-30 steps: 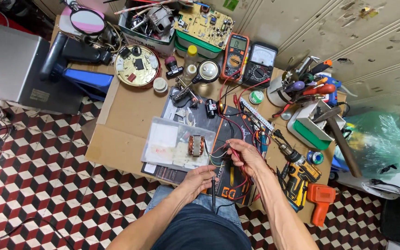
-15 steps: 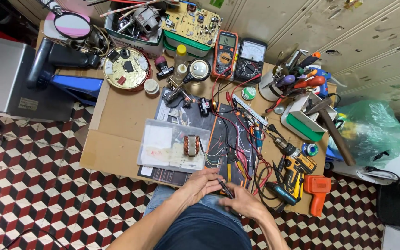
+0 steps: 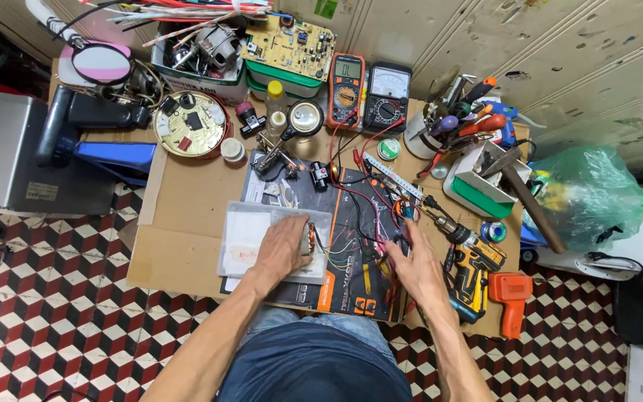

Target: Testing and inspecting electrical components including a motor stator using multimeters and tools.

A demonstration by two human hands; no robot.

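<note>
The left hand (image 3: pixel 283 249) lies flat, fingers open, on the clear rectangular tray (image 3: pixel 251 238), its long side across the worktop (image 3: pixel 187 193). The right hand (image 3: pixel 411 264) pinches red wires (image 3: pixel 370 216) beside it.

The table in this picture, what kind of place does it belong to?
Probably a small electronics repair bench: two multimeters, a bare circuit board and a cordless drill lie on it.
</note>
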